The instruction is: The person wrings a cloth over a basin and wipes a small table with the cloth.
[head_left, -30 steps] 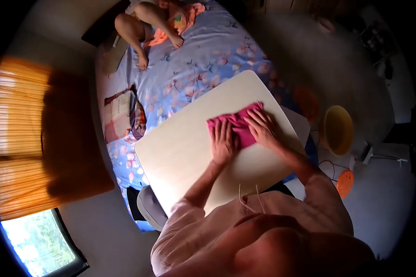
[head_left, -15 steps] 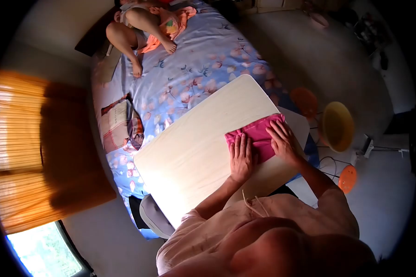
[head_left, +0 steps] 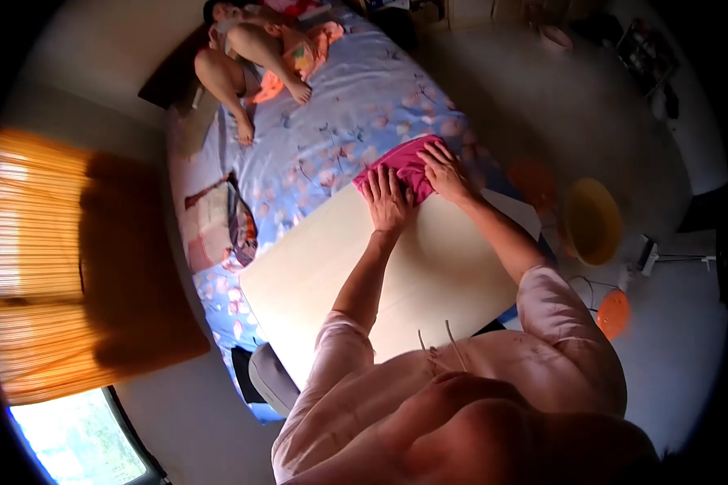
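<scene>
Since the earlier frame, the pink cloth (head_left: 415,162) has been slid from the 3 o'clock side of the counter (head_left: 323,267) to its 12 o'clock edge. It is pressed there beneath both hands, fingers extended and unclenched: the left hand (head_left: 390,199) is laid over its 7 o'clock part, the right hand (head_left: 448,175) over its 3 o'clock side. On the bed (head_left: 356,85), a person (head_left: 263,48) is seen reclining toward 11 o'clock; a yellow basin (head_left: 592,222) is placed toward 3 o'clock on the floor (head_left: 510,89).
</scene>
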The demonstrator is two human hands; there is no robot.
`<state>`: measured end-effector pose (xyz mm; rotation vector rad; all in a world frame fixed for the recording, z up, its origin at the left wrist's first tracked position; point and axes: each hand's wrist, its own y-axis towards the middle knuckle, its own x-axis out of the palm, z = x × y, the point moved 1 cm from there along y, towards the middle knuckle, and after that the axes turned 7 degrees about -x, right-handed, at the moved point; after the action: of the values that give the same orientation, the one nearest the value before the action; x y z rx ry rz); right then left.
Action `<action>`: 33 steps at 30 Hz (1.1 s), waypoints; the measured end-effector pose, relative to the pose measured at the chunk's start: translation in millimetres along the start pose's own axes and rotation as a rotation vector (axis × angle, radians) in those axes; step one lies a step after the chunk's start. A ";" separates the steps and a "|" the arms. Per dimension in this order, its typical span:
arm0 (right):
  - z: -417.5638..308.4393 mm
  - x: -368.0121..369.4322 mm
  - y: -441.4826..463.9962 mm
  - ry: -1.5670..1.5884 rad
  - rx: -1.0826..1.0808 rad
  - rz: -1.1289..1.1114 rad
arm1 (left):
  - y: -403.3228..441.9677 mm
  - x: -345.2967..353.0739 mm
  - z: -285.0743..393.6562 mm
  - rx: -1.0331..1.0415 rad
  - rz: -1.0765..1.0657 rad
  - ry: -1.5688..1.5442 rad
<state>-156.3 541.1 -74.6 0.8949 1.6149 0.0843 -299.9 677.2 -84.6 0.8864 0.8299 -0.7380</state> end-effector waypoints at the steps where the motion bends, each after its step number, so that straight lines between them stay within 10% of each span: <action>1: 0.2 -14.5 -19.6 0.039 -0.023 0.015 | -11.9 -4.3 9.5 0.039 0.016 -0.005; 9: -63.3 -161.6 -198.1 0.018 0.070 -0.196 | -190.8 -63.0 123.5 0.044 -0.237 -0.236; 22: 0.6 6.7 14.1 0.032 -0.038 -0.024 | 5.3 4.4 0.8 -0.085 0.036 0.068; 33: -69.3 -175.9 -245.7 -0.049 0.068 -0.232 | -218.0 -64.2 141.0 0.126 -0.209 -0.246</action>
<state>-342.4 295.7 -39.9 0.7490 1.6727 -0.1542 -467.7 471.2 -54.6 0.8080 0.6679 -1.0695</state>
